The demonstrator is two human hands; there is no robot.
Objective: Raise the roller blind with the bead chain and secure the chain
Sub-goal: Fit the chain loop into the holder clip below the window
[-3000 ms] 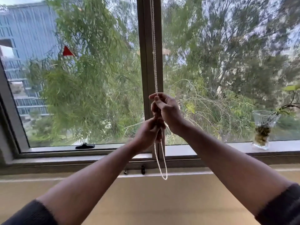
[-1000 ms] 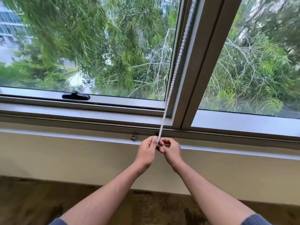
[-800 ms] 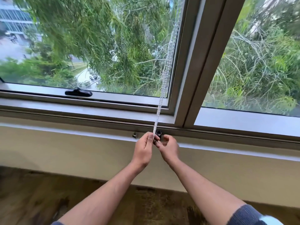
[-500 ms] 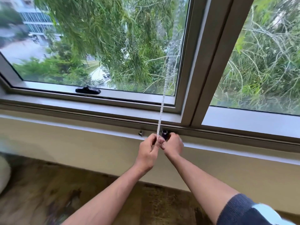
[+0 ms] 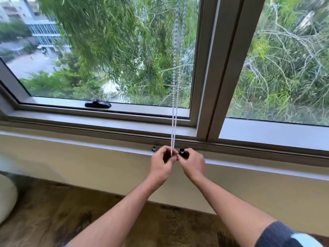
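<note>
A white bead chain hangs as two strands in front of the left window pane and runs down to the sill. My left hand pinches the chain's lower end between thumb and fingers. My right hand sits right beside it, with its curled fingers at a small black chain holder fixed under the sill edge. The chain's bottom loop is hidden between my hands. The roller blind itself is out of view above.
A grey window frame post stands just right of the chain. A black window latch lies on the left pane's lower rail. A small metal fitting sits left of the holder. Below are a beige wall and patterned floor, with a white object at far left.
Three seconds ago my hands held the chain at mid-window height. They have since moved down to the sill, and the chain's lower end now sits at the black holder.
</note>
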